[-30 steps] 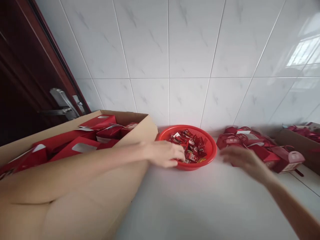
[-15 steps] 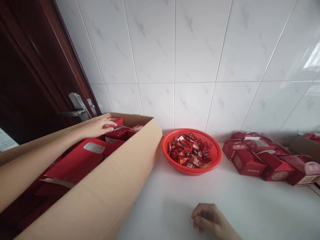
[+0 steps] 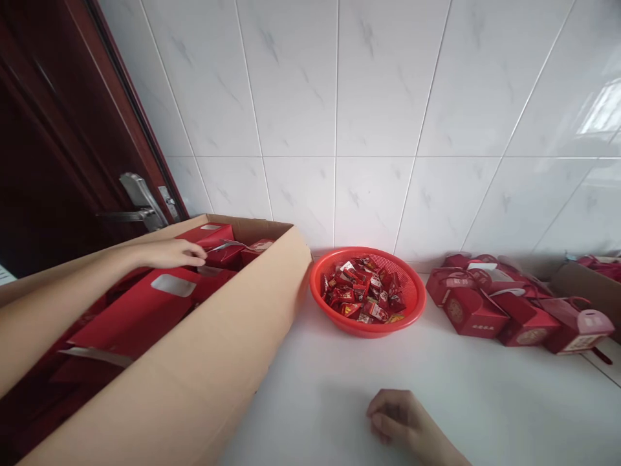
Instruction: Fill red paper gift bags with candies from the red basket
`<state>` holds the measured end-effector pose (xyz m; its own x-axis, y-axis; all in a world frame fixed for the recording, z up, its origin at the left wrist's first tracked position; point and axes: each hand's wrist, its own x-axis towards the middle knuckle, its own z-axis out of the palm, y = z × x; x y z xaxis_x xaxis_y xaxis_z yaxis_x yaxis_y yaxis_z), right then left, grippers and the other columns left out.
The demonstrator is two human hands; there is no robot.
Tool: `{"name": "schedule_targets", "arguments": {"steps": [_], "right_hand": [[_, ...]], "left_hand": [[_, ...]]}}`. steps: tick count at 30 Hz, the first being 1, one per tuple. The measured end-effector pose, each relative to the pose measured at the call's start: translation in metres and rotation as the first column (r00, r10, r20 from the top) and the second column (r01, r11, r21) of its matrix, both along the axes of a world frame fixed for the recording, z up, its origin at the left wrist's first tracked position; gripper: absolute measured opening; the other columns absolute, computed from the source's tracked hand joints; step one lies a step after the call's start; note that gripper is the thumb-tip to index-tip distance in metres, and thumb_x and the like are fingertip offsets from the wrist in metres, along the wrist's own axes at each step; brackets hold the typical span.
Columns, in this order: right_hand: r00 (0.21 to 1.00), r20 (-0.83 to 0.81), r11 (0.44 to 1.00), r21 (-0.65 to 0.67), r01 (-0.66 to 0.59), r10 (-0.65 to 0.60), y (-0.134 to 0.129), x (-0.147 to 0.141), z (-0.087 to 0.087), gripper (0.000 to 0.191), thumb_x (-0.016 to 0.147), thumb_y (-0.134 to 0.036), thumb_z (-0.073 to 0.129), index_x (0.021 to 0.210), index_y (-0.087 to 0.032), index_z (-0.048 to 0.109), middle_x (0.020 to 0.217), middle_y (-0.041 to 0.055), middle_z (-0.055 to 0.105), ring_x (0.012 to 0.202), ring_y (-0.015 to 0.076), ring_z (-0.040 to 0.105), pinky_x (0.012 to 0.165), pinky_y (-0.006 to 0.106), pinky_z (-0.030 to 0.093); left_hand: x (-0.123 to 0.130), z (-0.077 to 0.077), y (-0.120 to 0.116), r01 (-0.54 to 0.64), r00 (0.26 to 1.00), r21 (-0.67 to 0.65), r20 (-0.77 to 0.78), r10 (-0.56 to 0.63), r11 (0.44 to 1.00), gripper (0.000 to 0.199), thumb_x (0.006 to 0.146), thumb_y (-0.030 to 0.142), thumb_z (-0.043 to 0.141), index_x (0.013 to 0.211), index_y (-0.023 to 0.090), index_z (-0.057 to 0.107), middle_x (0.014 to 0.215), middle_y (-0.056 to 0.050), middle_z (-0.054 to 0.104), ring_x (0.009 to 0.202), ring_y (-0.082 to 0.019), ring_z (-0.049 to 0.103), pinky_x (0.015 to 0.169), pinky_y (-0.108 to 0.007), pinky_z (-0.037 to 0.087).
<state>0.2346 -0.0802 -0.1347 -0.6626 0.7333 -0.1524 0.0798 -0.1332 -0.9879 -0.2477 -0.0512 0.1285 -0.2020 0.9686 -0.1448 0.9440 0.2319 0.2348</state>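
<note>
My left hand [image 3: 177,253] reaches into a long cardboard box [image 3: 228,323] on the left that holds several red paper boxes [image 3: 140,310]. Its fingers are bent down at a red box, and what they grip, if anything, is hidden. My right hand [image 3: 400,417] rests over the white table with its fingers curled, and nothing shows in it. Beyond my right hand, against the wall, stands a red plastic basket [image 3: 371,331] with red-wrapped sweets [image 3: 363,291] in it.
Several folded red gift boxes [image 3: 485,310] with handles stand together at the right. Behind them at the far right is another cardboard box [image 3: 582,281]. A dark red door [image 3: 63,129] with a metal handle [image 3: 140,204] is at the upper left, beside a tiled wall [image 3: 301,97].
My left hand has drawn back slightly toward me inside the cardboard box, and its fingers now point further down. My right hand keeps nearly the same place and pose. The view has shifted slightly.
</note>
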Motion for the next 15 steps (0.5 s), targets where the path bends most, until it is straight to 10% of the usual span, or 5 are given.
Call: {"name": "schedule_targets", "arguments": {"steps": [6,15], "right_hand": [[1.000,0.013,1.000,0.010,0.005,-0.006,0.000,-0.001,0.004,0.021,0.078,-0.034,0.068,0.080,-0.013,0.065,0.067,0.0016,0.062,0.060,0.0119,0.054,0.061,0.026,0.043],[1.000,0.017,1.000,0.019,0.006,-0.006,0.002,0.000,0.000,0.013,0.076,-0.025,0.065,0.081,-0.014,0.066,0.066,0.0013,0.063,0.059,0.0121,0.055,0.061,0.026,0.044]], "left_hand": [[-0.016,-0.009,-0.018,-0.121,0.990,-0.119,0.057,0.129,0.985,0.038,0.057,0.055,0.056,0.058,0.019,0.065,0.061,-0.001,0.064,0.066,-0.020,0.057,0.061,-0.023,0.039],[0.059,-0.005,-0.061,-0.318,0.937,0.183,0.212,0.278,0.930,0.038,0.055,0.058,0.067,0.063,0.022,0.058,0.054,0.001,0.054,0.062,-0.025,0.059,0.054,-0.031,0.049]]}}
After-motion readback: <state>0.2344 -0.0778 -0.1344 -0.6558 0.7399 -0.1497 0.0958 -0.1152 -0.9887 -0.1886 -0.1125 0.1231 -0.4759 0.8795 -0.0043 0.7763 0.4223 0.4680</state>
